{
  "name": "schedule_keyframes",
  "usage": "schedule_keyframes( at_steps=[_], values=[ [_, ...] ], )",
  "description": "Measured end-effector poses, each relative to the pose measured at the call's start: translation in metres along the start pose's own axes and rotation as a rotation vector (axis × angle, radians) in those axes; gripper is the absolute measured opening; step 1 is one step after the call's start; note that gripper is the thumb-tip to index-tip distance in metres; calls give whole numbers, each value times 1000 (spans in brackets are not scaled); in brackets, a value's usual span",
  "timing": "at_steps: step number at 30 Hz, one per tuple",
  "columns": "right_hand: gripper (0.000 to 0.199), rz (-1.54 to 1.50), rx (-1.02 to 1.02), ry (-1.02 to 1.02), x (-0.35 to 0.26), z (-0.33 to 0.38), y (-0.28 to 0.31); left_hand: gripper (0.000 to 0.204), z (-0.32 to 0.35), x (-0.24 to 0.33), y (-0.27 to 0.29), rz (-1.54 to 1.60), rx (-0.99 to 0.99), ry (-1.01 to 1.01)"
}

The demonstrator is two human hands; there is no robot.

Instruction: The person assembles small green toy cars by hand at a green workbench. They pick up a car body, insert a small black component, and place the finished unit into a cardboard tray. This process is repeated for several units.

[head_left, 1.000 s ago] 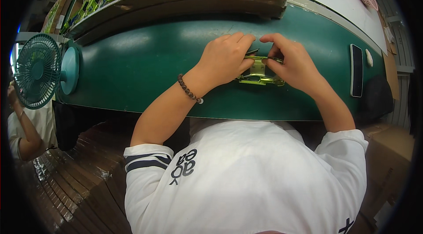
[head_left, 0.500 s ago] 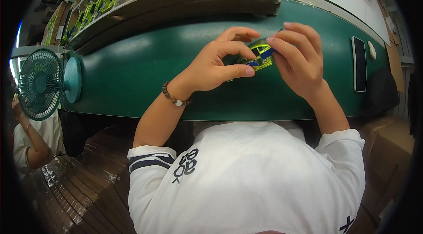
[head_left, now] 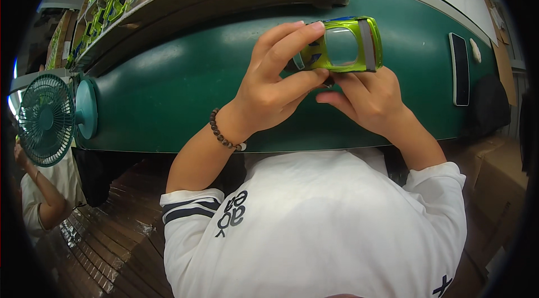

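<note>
At the lower edge of the view, a white T-shirt point(head_left: 337, 230) fills the foreground, with both forearms rising from it; a beaded bracelet point(head_left: 223, 132) is worn on the left wrist; above the green table point(head_left: 168, 90), a green toy car body point(head_left: 343, 45) is held up between the two hands; the left hand point(head_left: 278, 87) is closed on its near end, index finger laid over the top and thumb pressed beneath; the right hand point(head_left: 368, 101) is curled under the shell, its fingers supporting it from below; the step in hand is judged to be a fitting or checking of the shell's underside, and a steady pinch with fine thumb pressure would be called for next; the underside and the right fingertips are hidden by the shell, so any small part held there cannot be told; farther off, a teal desk fan point(head_left: 48, 118), a black phone point(head_left: 460, 70) and cardboard trays of green parts point(head_left: 112, 0) are seen; another person's arm point(head_left: 42, 197) is cut off at the left rim.
</note>
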State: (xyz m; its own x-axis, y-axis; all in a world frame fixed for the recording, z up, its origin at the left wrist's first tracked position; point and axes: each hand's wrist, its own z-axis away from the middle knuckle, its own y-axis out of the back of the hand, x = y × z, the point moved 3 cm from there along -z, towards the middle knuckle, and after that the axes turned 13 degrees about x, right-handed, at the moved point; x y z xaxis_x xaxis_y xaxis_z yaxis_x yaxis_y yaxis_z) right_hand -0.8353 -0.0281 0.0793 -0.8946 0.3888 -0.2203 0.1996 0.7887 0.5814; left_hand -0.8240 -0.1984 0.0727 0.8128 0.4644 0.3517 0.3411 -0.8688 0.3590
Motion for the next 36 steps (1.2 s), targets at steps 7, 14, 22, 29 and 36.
schedule_keyframes(
  at_steps=[7, 14, 22, 29, 36],
  values=[
    [22, 83, -58, -89, 4, 8, -10, 19, 3, -6, -4, -95, -17, -56],
    [27, 64, -193, -67, 9, 18, -12, 24, 15, -4, -16, -189, -206, -15],
    [25, -27, -231, -45, 11, 28, -14, 26, 16, 1, -21, -216, -281, -45],
    [23, -48, -246, -35, 7, 32, -15, 21, 17, 3, -23, -205, -287, -68],
    [21, -35, -264, -33, 3, 33, -15, 21, 16, 4, -22, -228, -321, -124]
  ],
)
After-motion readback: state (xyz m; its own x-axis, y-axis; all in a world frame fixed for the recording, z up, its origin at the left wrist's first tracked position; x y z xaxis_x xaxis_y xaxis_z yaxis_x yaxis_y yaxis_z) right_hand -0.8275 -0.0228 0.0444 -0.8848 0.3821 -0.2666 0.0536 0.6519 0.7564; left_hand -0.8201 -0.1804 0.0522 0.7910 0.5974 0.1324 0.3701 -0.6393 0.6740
